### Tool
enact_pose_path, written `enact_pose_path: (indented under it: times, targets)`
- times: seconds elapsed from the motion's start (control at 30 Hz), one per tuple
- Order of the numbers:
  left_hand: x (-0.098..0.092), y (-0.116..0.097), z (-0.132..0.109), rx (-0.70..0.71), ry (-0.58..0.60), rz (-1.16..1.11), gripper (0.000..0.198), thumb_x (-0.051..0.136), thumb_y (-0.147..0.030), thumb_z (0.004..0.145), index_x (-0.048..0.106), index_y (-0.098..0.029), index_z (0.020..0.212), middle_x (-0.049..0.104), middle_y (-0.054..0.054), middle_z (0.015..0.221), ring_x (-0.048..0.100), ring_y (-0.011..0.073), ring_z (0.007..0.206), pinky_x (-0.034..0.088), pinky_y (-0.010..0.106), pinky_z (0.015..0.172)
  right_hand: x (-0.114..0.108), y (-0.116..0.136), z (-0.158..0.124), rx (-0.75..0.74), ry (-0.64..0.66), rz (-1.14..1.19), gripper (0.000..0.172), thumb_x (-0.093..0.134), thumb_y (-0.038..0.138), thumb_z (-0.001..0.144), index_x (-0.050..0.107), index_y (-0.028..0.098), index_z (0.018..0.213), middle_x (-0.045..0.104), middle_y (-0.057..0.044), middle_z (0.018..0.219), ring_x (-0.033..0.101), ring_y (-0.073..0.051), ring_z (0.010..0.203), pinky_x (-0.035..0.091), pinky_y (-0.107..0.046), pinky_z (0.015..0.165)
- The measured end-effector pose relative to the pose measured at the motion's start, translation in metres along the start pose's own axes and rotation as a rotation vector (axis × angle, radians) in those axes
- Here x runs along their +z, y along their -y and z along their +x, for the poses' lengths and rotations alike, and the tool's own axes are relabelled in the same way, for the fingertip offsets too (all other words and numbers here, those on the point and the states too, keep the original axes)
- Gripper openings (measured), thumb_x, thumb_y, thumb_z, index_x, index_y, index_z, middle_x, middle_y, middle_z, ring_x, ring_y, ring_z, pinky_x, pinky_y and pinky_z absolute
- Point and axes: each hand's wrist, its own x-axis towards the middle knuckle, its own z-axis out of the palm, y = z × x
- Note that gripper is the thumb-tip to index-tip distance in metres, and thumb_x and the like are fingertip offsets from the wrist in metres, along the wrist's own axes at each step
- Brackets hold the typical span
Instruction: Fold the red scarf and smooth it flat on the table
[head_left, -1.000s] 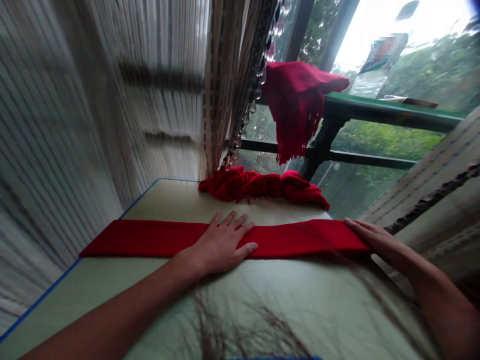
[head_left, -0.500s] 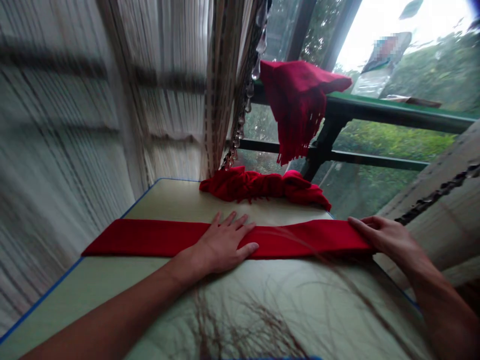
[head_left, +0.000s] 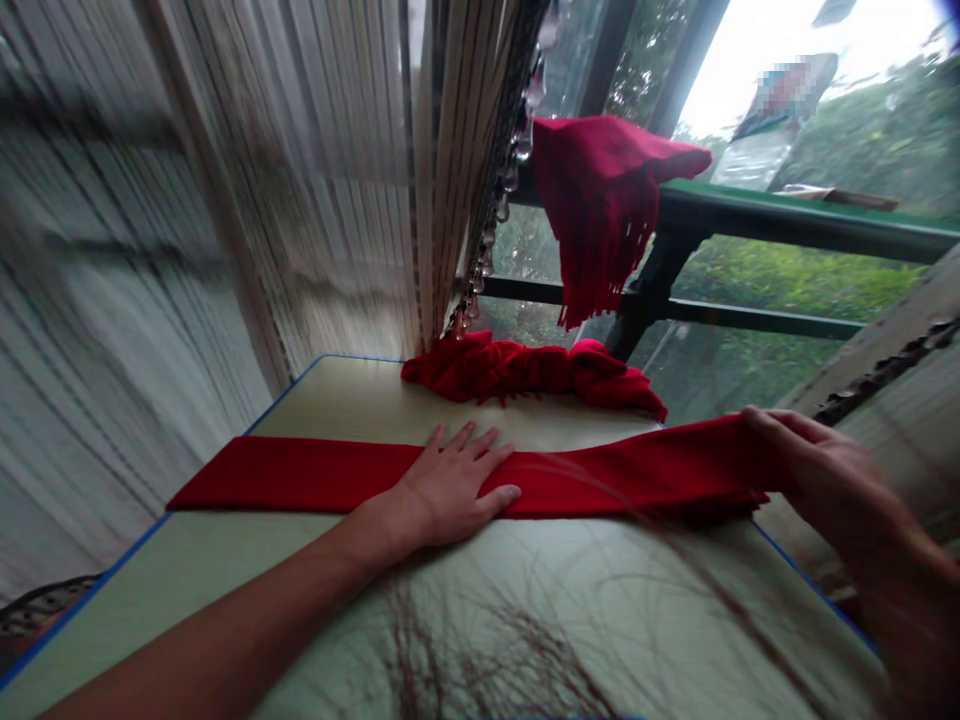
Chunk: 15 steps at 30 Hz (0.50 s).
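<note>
The flat folded red scarf lies across the pale green table top, in a long straight band from near the left blue edge to past the right blue edge, and its free end is raised a little above the table. The left hand rests on the middle of this band, palm down, and its fingers are spread wide and flat on the cloth, so they press it and do not pinch it. The right hand is at the right end of the band, beyond the table edge, and its fingers are closed together over the end of the cloth and hold it. The thumb of this hand is hidden, so I cannot tell the exact grip. Behind the band, at the far edge of the table, a bunched red fringed scarf lies in a loose twisted roll, and it does not touch the band. A second red fringed scarf hangs over a green window rail. As far as the pictures show, one scarf is laid in a neat band, and the bunched one and the hanging one are not folded. A beige striped curtain with a string of clear glass beads hangs beside the far table corner.
</note>
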Motion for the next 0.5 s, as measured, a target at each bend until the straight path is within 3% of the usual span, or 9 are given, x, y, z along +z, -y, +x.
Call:
enact_pose_path:
  times: [0.1,0.17,0.23,0.33,0.5]
  targets:
    - [0.000,0.000,0.000,0.000,-0.003,0.006,0.064,0.034,-0.062,0.105,0.035,-0.029,0.160,0.023,0.007,0.169,0.017,0.0345,0.157,0.011,0.065,0.124,0.011,0.011,-0.007,0.110,0.130,0.114,0.035,0.046,0.033,0.098,0.081,0.031,0.091,0.072,-0.015,0.133,0.078,-0.021,0.093,0.060,-0.036,0.068]
    - [0.000,0.001,0.001,-0.003,0.001,0.008,0.064,0.034,-0.062,0.105,0.034,-0.029,0.160,0.023,0.007,0.169,0.017,0.0343,0.157,0.010,0.065,0.124,0.014,0.014,-0.011,0.250,0.222,0.247,0.049,0.033,0.048,0.102,0.080,0.034,0.098,0.066,-0.015,0.141,0.076,-0.026,0.104,0.061,-0.043,0.070]
    - [0.000,0.002,0.002,-0.008,0.014,0.008,0.064,0.034,-0.062,0.105,0.033,-0.030,0.161,0.023,0.006,0.170,0.016,0.0340,0.157,0.010,0.065,0.124,0.014,0.010,-0.010,0.405,0.292,0.372,0.055,0.031,0.061,0.100,0.078,0.033,0.105,0.065,-0.017,0.142,0.076,-0.029,0.104,0.061,-0.047,0.069]
    - [-0.001,0.003,0.002,-0.010,0.028,0.016,0.066,0.032,-0.063,0.105,0.031,-0.029,0.161,0.022,0.006,0.170,0.013,0.0327,0.158,0.007,0.064,0.125,0.009,-0.004,-0.002,0.539,0.360,0.473,0.053,0.034,0.058,0.101,0.076,0.029,0.111,0.069,-0.020,0.136,0.077,-0.028,0.102,0.061,-0.047,0.072]
    - [-0.001,0.008,-0.002,-0.013,0.026,0.038,0.066,0.030,-0.063,0.105,0.028,-0.030,0.162,0.017,0.003,0.170,0.011,0.0298,0.158,0.006,0.062,0.125,0.006,-0.020,0.008,0.519,0.480,0.575,0.062,0.024,0.057,0.103,0.073,0.024,0.121,0.072,-0.021,0.129,0.076,-0.031,0.105,0.062,-0.049,0.084]
